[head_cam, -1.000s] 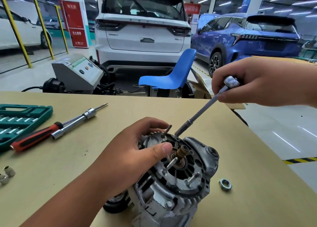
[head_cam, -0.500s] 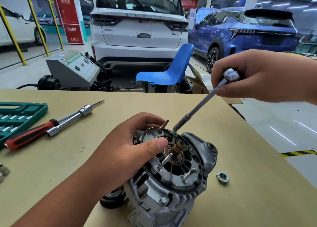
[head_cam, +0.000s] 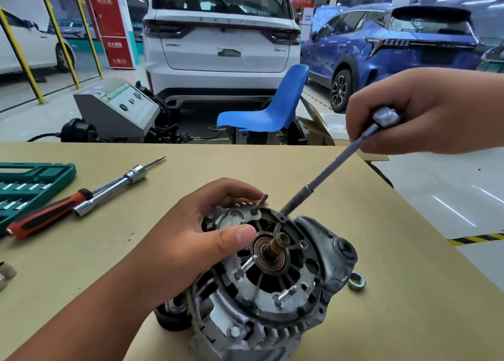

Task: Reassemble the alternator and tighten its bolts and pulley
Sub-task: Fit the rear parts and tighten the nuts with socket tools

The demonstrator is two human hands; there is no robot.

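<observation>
alternator (head_cam: pixel 286 300) | scuffed grey, 3 studs (head_cam: pixel 246 265) up | left hand (head_cam: pixel 191 240) grips it | right hand (head_cam: pixel 425 109) grips driver (head_cam: pixel 327 172)

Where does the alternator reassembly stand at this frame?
Done: the grey cast-metal alternator housing looks joined. In hand: the left hand steadies it while the right hand grips a long steel socket driver with its tip at the housing rim. Left: the copper slip rings and studs are uncovered, and a loose steel hex nut lies on the tan table beside it.
</observation>
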